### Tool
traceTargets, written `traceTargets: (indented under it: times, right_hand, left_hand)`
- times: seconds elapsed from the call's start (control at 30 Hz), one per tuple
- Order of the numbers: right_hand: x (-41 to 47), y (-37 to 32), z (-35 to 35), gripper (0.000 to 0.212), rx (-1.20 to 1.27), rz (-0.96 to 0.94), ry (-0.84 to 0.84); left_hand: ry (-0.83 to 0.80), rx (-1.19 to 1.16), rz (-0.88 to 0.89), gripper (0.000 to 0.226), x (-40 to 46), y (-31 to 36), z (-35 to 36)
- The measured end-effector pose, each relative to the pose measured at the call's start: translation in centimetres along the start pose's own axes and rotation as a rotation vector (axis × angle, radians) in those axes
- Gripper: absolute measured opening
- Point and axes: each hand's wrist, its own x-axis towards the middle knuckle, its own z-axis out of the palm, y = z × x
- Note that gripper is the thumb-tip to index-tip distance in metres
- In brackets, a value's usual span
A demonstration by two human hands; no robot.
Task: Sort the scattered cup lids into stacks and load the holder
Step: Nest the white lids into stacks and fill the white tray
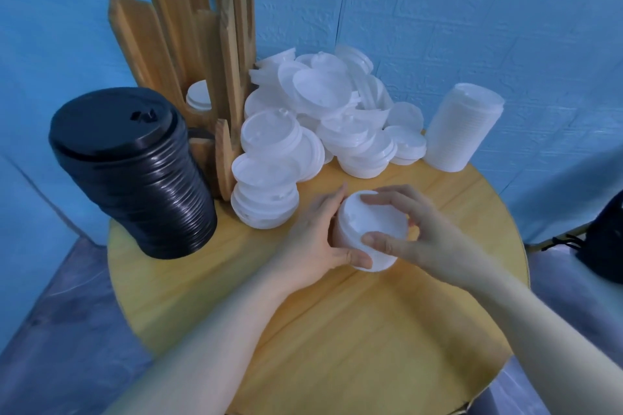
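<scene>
At the middle of the round wooden table [337, 330], a short stack of white lids [371, 229] is gripped from the side by the left hand [320, 232] and pinched at the top by the curled fingers of the right hand [414, 236]. Behind it, loose white lids [320, 118] are heaped. A black lid stack [135, 172] is seen at left, a tall white stack [462, 128] at right, and the wooden holder [202, 54] at the back.

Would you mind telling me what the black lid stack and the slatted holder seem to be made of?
Black lid stack: likely thin moulded plastic, glossy, with highlights glinting along the ridged rims. Slatted holder: apparently wood, matte honey-toned, grain lines showing on the slats.
</scene>
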Motion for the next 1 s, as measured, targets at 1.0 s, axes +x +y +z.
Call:
traceTargets:
  times: [1.0]
  right_hand:
    - [-0.4, -0.1, 1.5, 0.05, 0.282, -0.088, -0.084]
  left_hand:
    - [0.005, -0.206, 0.004, 0.085, -1.4, -0.1, -0.5]
